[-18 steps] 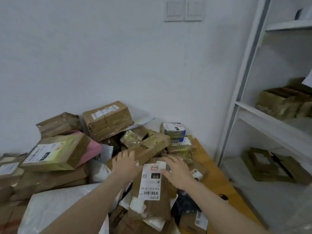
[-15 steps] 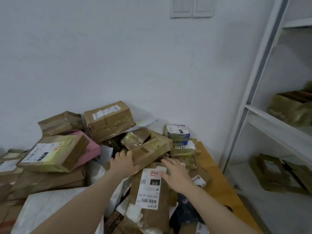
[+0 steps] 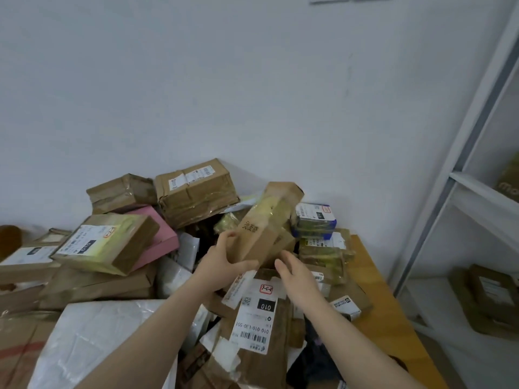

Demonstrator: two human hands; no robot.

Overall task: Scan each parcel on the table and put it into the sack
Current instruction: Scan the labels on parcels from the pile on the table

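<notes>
- Long brown carton (image 3: 264, 223), narrow and square-ended, lifted above the heap of parcels and tilted: far end up toward the wall, near end down at the hands.
- Plain matte cardboard on the lower half; glossy, yellowish clear tape wrapped round the upper half; a short line of dark printed characters across one side face near the middle.
- Left hand (image 3: 222, 265) gripping the carton's near end from the left, fingers laid up the left face, thumb hooked under the bottom edge.
- Right hand (image 3: 295, 273) holding nothing, fingers relaxed and a little spread, just beside the carton's lower right corner; contact with the cardboard impossible to tell.
- Directly beneath both hands, a flat brown parcel (image 3: 261, 366) bearing a white label (image 3: 257, 318) with "010", a barcode and a small red-edged sticker at its top.
- To the left, a green-tinted taped box (image 3: 126, 228) lying across a pink box (image 3: 163, 234).
- Against the wall, a large taped box (image 3: 196, 192), with a crumpled box (image 3: 120, 189) just beside it.
- To the right of the carton, a small blue-edged parcel (image 3: 314, 217) atop other taped parcels, at the back of the wooden table (image 3: 373, 290).
- At lower left, a white plastic mailer (image 3: 92, 338).
- At far right, a white rack (image 3: 483, 190) with brown boxes on its shelves.
</notes>
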